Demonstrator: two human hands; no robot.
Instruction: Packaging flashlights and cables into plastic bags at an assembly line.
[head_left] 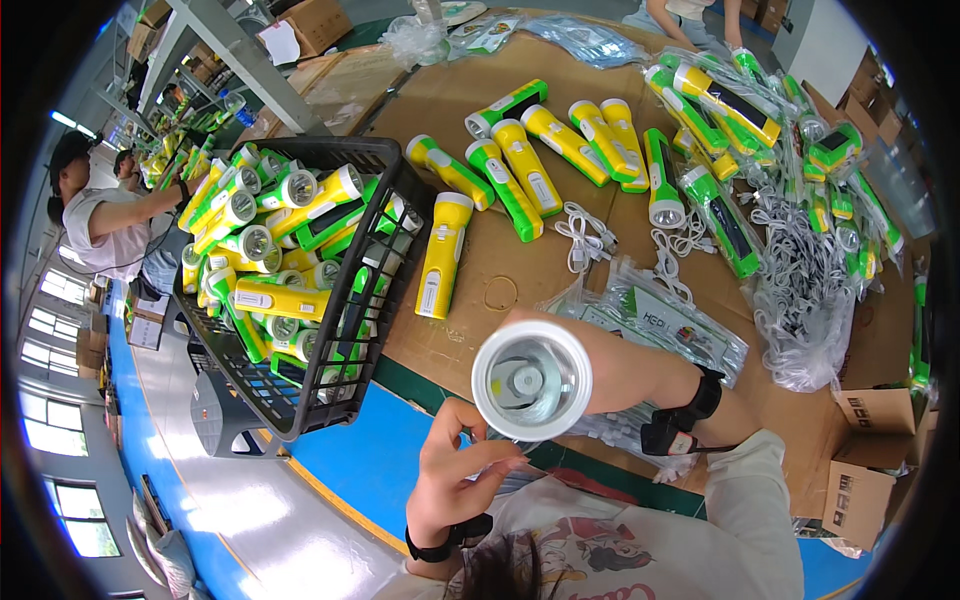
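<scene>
A flashlight [530, 380] with a white rim and silvery reflector is held up close, its lens facing up at me. My right hand [605, 365] is behind it, its fingers mostly hidden by the lamp head; the arm leads straight to the flashlight, which it grips. Just below and left of the rim, my left hand [455, 470] has its fingers curled and thumb drawn in toward them. Anything between those fingers is too small to make out. Several yellow and green flashlights [445, 255] lie on the cardboard-covered table [400, 345] beyond my hands.
A black basket [345, 330] heaped with flashlights stands at the left. White cables [585, 237] lie mid-table, with a tangled bundle [805, 270] at right beside bagged flashlights [725, 215]. Flat plastic packets [675, 320] lie under my right arm. Small cartons [870, 470] sit lower right. Co-workers [105, 220] are nearby.
</scene>
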